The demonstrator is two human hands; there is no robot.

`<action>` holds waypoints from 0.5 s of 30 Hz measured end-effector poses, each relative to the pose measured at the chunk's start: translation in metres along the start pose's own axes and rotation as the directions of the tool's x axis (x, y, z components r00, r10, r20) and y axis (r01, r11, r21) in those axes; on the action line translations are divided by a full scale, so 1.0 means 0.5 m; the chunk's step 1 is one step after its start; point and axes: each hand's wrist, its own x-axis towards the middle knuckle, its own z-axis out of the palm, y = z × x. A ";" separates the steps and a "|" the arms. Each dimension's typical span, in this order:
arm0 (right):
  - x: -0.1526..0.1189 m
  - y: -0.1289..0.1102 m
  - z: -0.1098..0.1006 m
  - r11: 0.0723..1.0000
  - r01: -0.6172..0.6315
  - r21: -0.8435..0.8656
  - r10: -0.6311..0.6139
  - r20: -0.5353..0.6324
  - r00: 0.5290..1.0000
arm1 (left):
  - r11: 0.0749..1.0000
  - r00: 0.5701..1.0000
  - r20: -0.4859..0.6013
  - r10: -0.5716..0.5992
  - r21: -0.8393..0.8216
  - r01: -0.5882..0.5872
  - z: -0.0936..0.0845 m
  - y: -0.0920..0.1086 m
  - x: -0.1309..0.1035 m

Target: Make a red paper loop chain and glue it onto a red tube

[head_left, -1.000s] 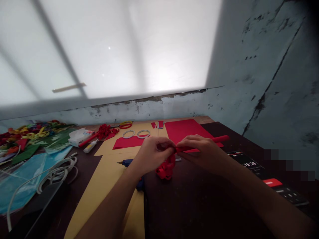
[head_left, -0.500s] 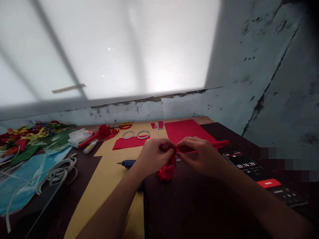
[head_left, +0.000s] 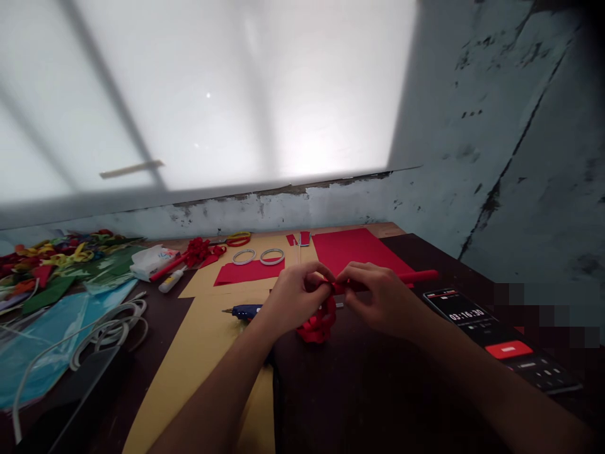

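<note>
Red looped ribbon pieces (head_left: 316, 328) hang below my left hand (head_left: 300, 293), whose thumb and fingertips are pinched on their upper part. Close by on the right, my right hand (head_left: 378, 295) has its fingers curled at a red stick (head_left: 420, 276) that runs out behind it to the right. Both sets of fingertips nearly meet at the red piece, and the exact grip is partly hidden. Behind my left forearm lies a blue glue gun (head_left: 246, 311), its nozzle pointing left on the tan sheet (head_left: 189, 353).
Red sheets (head_left: 359, 249) and two tape rings (head_left: 272, 256) lie at the back. A phone (head_left: 501, 340) rests at the right. Leftward are a red flower (head_left: 198, 251), a glue bottle (head_left: 171, 280), yellow-handled scissors (head_left: 238, 239), a coiled white cable (head_left: 111, 325) and colourful scraps (head_left: 61, 252).
The fingertips of my right hand have shifted slightly right, away from my left, showing more red material between them. The red stick's end has moved slightly right.
</note>
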 end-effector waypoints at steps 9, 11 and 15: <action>0.001 0.003 0.012 0.999 -0.050 0.000 0.050 -0.040 0.998 | 0.974 0.987 0.135 -0.085 -0.199 0.111 -0.001 -0.001 0.002; 0.004 0.003 0.011 0.999 -0.032 -0.007 0.032 -0.019 0.999 | 0.970 0.982 0.170 -0.082 -0.212 0.118 -0.005 -0.001 0.000; 0.010 0.000 0.007 1.000 0.007 0.006 -0.007 0.031 1.000 | 0.980 0.979 0.200 -0.049 -0.179 0.086 -0.016 -0.002 -0.003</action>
